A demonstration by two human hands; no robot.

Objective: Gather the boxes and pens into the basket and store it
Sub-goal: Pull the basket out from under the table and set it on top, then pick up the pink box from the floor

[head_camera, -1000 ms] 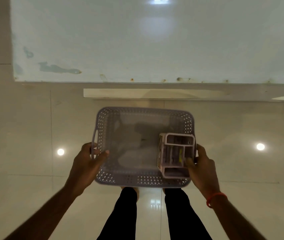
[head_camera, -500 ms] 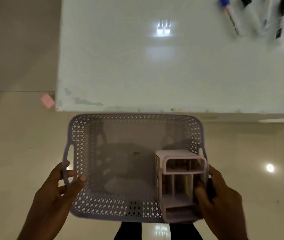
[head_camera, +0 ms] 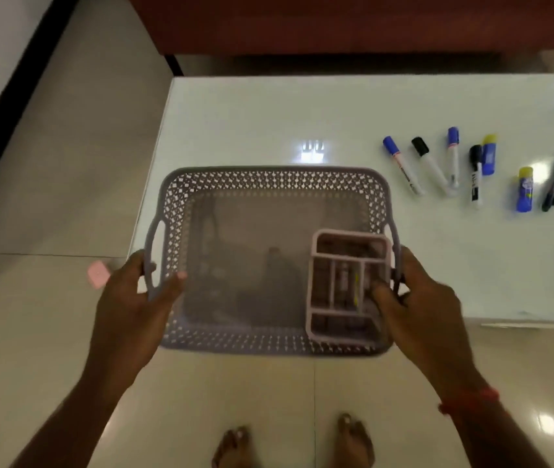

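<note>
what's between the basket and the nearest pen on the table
Nothing: in the head view only a bare strip of white table separates the basket from the nearest pen.

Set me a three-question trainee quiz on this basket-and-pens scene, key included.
1. True or false: the left hand and the right hand each hold one end of the basket.
2. Where is the pink divided box? A. inside the basket, at its right end; B. in the left hand alone; C. on the floor.
3. Fill in: the markers lie on the ____, outside the basket.
Key: 1 true; 2 A; 3 table.
</note>
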